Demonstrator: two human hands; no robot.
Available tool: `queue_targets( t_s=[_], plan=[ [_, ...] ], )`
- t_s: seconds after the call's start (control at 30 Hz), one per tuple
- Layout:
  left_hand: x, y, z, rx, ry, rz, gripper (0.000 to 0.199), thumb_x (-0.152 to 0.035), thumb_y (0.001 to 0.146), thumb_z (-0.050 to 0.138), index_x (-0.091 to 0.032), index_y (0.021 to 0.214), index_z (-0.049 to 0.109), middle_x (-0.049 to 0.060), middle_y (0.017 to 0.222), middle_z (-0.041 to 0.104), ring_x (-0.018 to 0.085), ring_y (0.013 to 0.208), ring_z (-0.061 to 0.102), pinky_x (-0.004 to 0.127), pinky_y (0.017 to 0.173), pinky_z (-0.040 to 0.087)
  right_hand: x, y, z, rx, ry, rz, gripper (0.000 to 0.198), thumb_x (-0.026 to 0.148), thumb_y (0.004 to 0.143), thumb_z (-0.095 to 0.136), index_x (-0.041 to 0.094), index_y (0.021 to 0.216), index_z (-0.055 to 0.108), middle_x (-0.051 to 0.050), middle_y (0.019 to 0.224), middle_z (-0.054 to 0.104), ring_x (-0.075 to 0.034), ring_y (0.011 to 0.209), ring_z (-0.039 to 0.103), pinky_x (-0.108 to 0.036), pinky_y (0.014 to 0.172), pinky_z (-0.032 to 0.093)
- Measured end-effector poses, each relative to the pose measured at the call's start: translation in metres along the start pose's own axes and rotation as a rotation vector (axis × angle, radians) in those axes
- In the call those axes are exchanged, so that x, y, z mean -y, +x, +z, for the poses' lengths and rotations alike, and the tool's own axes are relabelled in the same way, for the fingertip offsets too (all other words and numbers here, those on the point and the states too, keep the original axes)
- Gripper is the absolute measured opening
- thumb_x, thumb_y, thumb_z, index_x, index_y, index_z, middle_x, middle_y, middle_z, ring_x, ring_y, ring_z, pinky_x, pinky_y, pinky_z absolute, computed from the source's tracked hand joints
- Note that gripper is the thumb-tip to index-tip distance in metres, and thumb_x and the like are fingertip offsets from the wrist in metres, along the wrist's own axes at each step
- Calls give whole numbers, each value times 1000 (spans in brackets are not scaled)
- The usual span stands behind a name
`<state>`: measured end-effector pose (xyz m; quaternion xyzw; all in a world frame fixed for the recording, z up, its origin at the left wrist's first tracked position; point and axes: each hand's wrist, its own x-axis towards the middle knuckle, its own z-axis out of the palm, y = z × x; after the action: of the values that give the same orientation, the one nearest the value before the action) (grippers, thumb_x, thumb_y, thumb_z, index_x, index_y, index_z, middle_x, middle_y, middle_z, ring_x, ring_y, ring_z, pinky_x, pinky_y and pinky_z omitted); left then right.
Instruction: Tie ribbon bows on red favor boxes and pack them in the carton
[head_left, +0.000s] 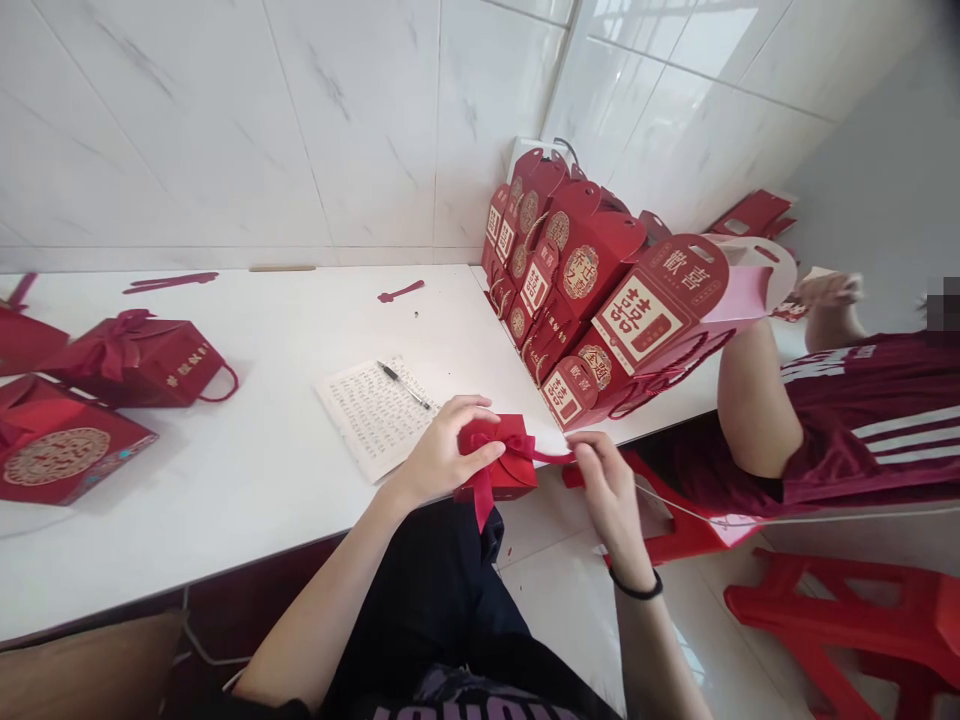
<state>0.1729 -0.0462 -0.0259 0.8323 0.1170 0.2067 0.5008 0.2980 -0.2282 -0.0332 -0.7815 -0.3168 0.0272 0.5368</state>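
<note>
A small red gift box [517, 482] with a ribbon bow [512, 441] on top sits at the table's front edge. My left hand [459, 447] lies around its left side, with the thumb pressing on the bow and the fingers behind the box. One ribbon tail hangs down the front of the box. The other tail stretches right, pinched between the thumb and finger of my right hand [602, 474], which is beyond the table edge and wears a black band at the wrist.
A handwritten notebook [360, 420] with a pen [405, 385] lies left of the box. Red gift boxes are stacked [577, 270] at the back right. More bow-tied boxes [150, 365] stand far left. A co-worker [847, 420] sits at right, near red stools [862, 610].
</note>
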Motion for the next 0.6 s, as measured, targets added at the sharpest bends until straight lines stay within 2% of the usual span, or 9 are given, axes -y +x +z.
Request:
queue_targets(
  t_s=[0.07, 0.13, 0.23, 0.3, 0.4, 0.6],
  plan=[
    [2, -8, -2, -88, 13, 9, 31, -33, 79, 58, -22, 107, 54, 7, 127, 44, 22, 124, 39, 40, 105, 32, 7, 9, 7, 66, -71, -60, 29, 45, 86, 46, 19, 90, 58, -7, 91, 58, -21, 82, 53, -33, 74, 42],
    [4, -16, -2, -154, 55, -19, 34, -32, 78, 60, -22, 108, 51, 8, 128, 42, 23, 124, 37, 42, 106, 31, 11, 15, 13, 47, -105, -129, 30, 46, 86, 47, 19, 88, 59, -7, 91, 57, -22, 85, 54, -35, 77, 42],
    [7, -23, -2, -176, 126, -65, 23, -33, 80, 57, -22, 100, 55, 7, 125, 43, 23, 123, 38, 44, 105, 31, 11, 19, 22, 81, -97, -197, 29, 47, 84, 51, 20, 77, 59, -7, 86, 57, -23, 86, 54, -36, 79, 42],
    [8, -23, 0, -164, 142, -78, 14, -33, 84, 53, -22, 92, 57, 6, 123, 45, 23, 122, 38, 43, 104, 32, 8, 19, 29, 144, -42, -183, 29, 47, 82, 55, 20, 72, 58, -7, 85, 57, -22, 86, 55, -35, 80, 42],
    [5, -17, 4, -178, 99, -83, 15, -32, 87, 48, -20, 82, 56, 5, 117, 49, 21, 117, 43, 40, 101, 36, 5, 17, 38, 147, 61, -125, 26, 43, 81, 56, 20, 69, 56, -6, 86, 58, -21, 85, 55, -34, 80, 42],
    [1, -13, 17, -368, 33, -111, 15, -29, 87, 45, -18, 78, 51, 5, 92, 49, 17, 92, 53, 32, 83, 48, 0, 13, 47, 119, 153, -40, 28, 41, 83, 54, 20, 64, 51, -5, 79, 56, -18, 78, 54, -31, 75, 42]
  ],
)
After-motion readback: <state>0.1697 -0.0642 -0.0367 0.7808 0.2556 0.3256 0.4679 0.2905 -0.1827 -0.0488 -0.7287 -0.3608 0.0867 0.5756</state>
